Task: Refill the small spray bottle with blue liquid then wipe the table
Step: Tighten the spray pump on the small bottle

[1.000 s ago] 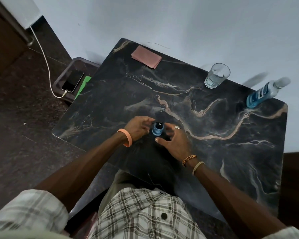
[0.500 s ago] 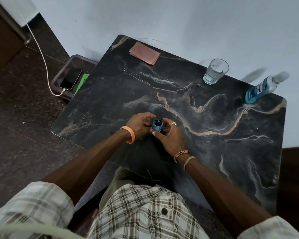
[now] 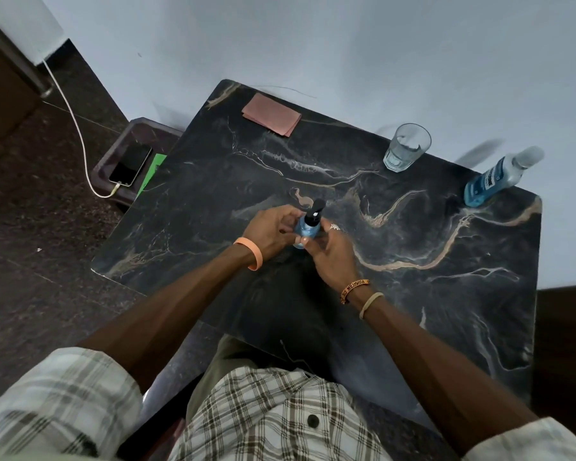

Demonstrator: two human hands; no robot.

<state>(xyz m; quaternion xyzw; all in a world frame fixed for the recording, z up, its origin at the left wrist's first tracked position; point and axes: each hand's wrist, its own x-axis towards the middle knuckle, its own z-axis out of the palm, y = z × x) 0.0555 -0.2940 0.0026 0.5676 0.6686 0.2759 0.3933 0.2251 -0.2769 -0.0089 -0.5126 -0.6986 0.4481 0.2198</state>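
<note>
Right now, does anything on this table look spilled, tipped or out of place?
No spill or damage shows. The large blue bottle sits close to the edge at the table's far right corner. The left hand and right hand hold the small spray bottle.
</note>
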